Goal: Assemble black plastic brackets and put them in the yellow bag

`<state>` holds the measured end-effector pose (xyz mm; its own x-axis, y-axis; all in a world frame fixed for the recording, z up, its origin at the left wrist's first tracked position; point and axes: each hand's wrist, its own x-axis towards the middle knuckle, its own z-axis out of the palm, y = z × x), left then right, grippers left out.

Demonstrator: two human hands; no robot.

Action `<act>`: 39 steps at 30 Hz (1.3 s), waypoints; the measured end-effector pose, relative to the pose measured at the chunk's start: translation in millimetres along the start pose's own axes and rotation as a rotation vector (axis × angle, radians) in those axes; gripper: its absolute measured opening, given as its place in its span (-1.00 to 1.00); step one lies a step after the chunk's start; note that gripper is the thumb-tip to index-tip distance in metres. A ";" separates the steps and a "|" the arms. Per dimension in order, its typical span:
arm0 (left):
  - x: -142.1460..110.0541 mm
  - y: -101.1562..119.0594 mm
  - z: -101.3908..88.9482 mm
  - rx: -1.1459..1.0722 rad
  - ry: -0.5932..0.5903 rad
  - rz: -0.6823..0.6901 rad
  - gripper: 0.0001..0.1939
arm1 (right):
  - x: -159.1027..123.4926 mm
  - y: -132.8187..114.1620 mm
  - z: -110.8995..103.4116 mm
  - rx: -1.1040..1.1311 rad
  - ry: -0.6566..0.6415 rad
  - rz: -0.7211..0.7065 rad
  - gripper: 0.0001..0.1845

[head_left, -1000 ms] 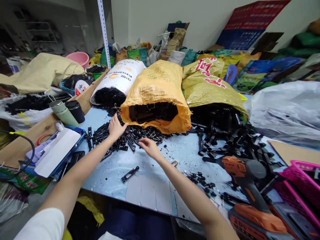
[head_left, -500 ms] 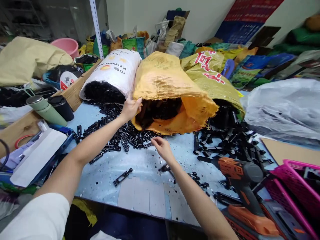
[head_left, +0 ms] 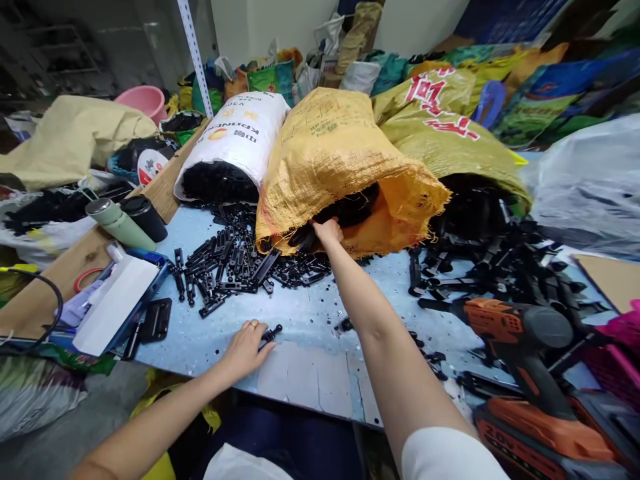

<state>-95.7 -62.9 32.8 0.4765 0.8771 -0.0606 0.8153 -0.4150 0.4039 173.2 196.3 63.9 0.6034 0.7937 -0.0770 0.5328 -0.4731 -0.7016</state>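
My right hand point(head_left: 327, 233) reaches into the mouth of the orange woven sack point(head_left: 340, 153), which lies on its side full of black plastic parts. Its fingers are hidden among the parts inside. My left hand point(head_left: 246, 347) rests flat on the pale blue table point(head_left: 295, 317) near its front edge, fingers on a single black plastic piece point(head_left: 271, 333). A ring shows on one finger. A heap of black plastic parts point(head_left: 230, 260) spills out in front of the sack.
A white sack point(head_left: 235, 143) and a yellow sack point(head_left: 450, 133) flank the orange one. More black parts point(head_left: 480, 267) lie at right by an orange drill point(head_left: 515, 333). Two flasks point(head_left: 127, 220), a white-and-blue box point(head_left: 117, 303) and a wooden board point(head_left: 75, 260) sit at left.
My right hand has moved from the table up into the orange sack's mouth. My left hand left the sack's rim and came down to the single black piece near the front edge.
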 end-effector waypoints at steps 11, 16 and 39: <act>-34.0 -4.0 32.4 0.152 0.216 -0.082 -0.70 | -146.6 81.0 -39.6 0.750 -0.468 0.038 -0.64; -35.6 3.2 32.7 0.148 0.239 -0.079 -0.64 | -258.3 158.0 -56.4 0.671 -0.513 0.072 -0.44; -49.3 59.2 -2.3 -0.804 0.140 0.068 -0.51 | -318.4 129.2 -70.9 0.773 -0.750 -0.148 -0.34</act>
<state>-71.7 -130.2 61.7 0.4276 0.9004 0.0804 0.2755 -0.2145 0.9371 92.0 -144.6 47.9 -0.0917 0.9787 -0.1835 -0.1052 -0.1927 -0.9756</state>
